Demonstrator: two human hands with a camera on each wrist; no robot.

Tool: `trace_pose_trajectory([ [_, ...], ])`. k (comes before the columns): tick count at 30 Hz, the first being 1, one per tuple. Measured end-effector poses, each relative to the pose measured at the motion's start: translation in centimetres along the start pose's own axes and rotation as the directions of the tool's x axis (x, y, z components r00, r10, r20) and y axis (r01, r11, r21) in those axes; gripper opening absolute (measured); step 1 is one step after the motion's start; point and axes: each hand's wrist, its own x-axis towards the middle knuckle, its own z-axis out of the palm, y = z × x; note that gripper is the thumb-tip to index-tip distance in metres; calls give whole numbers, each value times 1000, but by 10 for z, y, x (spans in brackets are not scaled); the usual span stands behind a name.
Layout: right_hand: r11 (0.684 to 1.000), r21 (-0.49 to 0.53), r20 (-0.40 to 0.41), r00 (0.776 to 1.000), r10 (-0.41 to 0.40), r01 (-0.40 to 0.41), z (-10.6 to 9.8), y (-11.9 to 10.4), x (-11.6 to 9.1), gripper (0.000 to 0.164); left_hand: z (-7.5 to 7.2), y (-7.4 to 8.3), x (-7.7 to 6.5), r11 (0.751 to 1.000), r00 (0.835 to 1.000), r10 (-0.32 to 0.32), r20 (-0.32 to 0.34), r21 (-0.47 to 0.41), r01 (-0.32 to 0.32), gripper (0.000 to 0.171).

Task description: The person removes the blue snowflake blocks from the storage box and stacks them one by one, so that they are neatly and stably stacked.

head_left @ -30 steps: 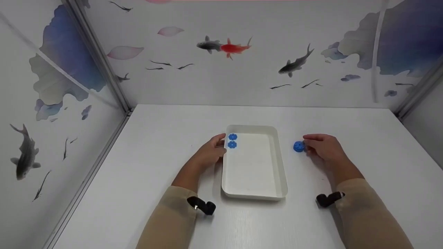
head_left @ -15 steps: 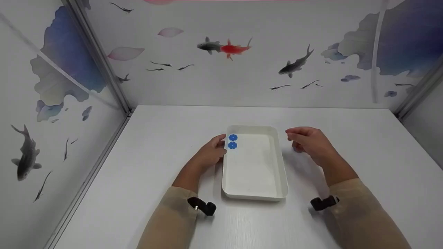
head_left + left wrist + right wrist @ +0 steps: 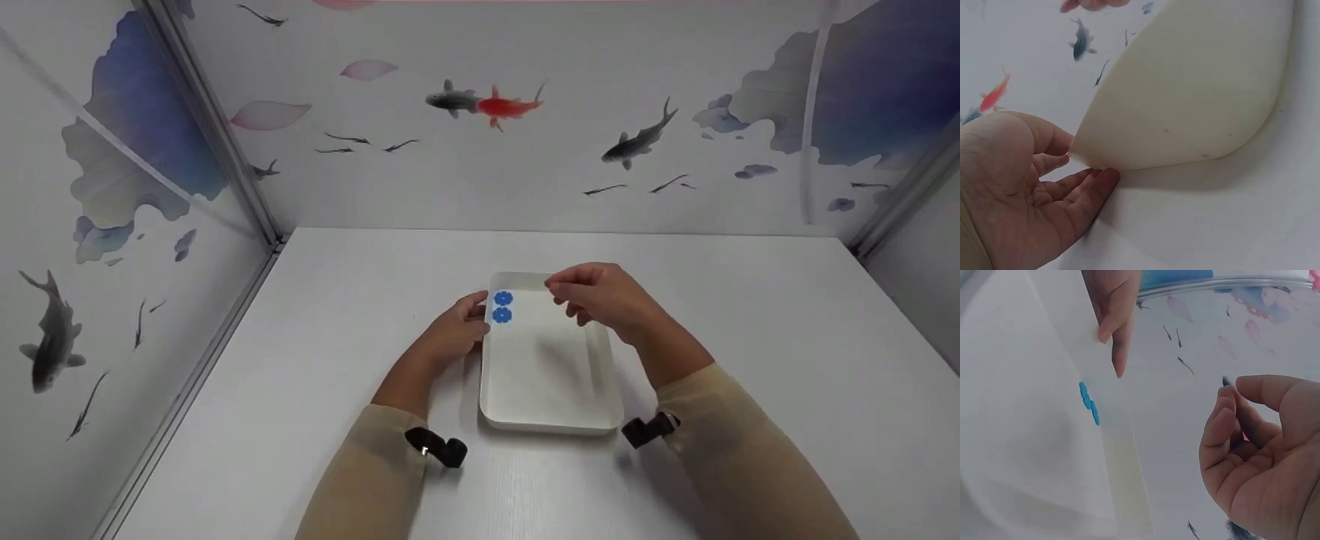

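My left hand (image 3: 455, 330) is at the left long side of a white shallow tray (image 3: 540, 431). In the left wrist view, thumb and fingertips of the left hand (image 3: 1044, 197) touch the tray's outer wall (image 3: 1185, 95). Two blue flower-shaped discs (image 3: 502, 307) lie one behind the other in the tray's far left corner. Over the tray's far right part is my right hand (image 3: 604, 298), thumb and index fingertips together, other fingers curled. No blue piece shows between the right hand's (image 3: 1258, 439) fingertips; anything small there is hidden.
The tray rests on a white table (image 3: 360, 285). Behind it stands a white panel (image 3: 525, 180) printed with fish and petals, and a similar panel (image 3: 150, 300) rises on the left. Black wrist cameras (image 3: 442, 448) sit on both sleeves.
My right hand has moved left from beside the round blue piece, rising over the tray. That piece no longer shows; my right wrist covers its spot. The left hand and tray stay put.
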Motion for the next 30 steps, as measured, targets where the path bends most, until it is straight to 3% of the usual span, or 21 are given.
trace_pose_trajectory([
  [5, 997, -68, 67, 997, 32, -28, 19, -8, 26, 24, -2, 1, 0, 1000, 1000, 4, 8, 1, -4, 67],
  [13, 990, -131, 108, 992, 62, -48, 44, -2, 56, 37, -4, 1, 1, 1000, 999, 24, 29, -1, -24, 65],
  [25, 973, -230, 136, 990, 32, 0, 56, 13, 82, 33, -5, -1, 1, 999, 998, 46, 32, -5, -46, 66],
  [30, 967, -254, 105, 993, 54, -25, 58, 18, 89, 31, -5, 1, -1, 999, 999, 39, 24, 14, -39, 67],
])
